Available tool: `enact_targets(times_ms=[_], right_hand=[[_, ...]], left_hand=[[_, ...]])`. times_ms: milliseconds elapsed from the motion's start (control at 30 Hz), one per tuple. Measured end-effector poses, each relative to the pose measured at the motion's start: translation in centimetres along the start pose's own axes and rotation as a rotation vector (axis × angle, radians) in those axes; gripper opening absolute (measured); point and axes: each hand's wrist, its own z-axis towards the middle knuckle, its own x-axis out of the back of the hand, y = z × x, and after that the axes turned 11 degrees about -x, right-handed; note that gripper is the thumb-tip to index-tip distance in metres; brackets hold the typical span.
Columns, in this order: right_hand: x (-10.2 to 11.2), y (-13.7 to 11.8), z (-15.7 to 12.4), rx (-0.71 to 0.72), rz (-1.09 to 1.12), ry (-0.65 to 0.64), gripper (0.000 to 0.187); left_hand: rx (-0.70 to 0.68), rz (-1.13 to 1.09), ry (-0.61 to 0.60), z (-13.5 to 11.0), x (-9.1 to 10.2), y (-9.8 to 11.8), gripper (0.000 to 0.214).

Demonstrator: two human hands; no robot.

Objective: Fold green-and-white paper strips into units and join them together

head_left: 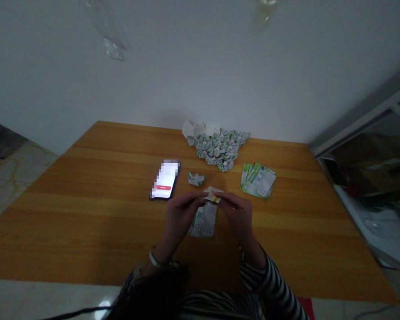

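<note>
Between both hands I hold a small folded paper piece (pixel 212 194), white with some orange and print. My left hand (pixel 182 215) pinches its left end, thumb against fingers. The right end is pinched by my right hand (pixel 236 214). Under the hands a printed white-and-green leaflet (pixel 205 222) lies flat on the table, partly covered. Just beyond the fingers sits a small folded printed paper (pixel 196 178). A loose stack of green-edged leaflets (pixel 258 180) lies to the right of my right hand.
A heap of small folded printed papers (pixel 220 146) lies by the wall, with crumpled white paper (pixel 193 129) at its left. A phone (pixel 166 180) with a lit screen lies left on the wooden table (pixel 86 200). A shelf unit (pixel 370 178) stands at right.
</note>
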Motion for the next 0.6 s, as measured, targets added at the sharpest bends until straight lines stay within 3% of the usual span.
enact_targets(times_ms=[133,267,367,500,600], right_hand=[[-0.5,-0.1,-0.3,0.04,0.051,0.121,0.018],[0.0,-0.4,-0.6,0.236,-0.016,0.204,0.022],[0.6,-0.9,-0.6,0.296,-0.061,0.145,0.021],[1.3,-1.5,-0.3,0.244,-0.065,0.044,0.023],[1.7,-1.5,-0.1,0.254,-0.107,-0.034,0.017]], left_hand=[[-0.086,0.067,0.002,-0.5,0.1,0.4,0.017],[-0.216,0.157,0.013,-1.2,0.3,0.6,0.015],[-0.283,0.192,0.004,-1.4,0.6,0.5,0.014],[-0.403,0.237,-0.064,-1.4,1.0,0.4,0.018],[-0.428,0.246,-0.024,-1.6,1.0,0.6,0.016]])
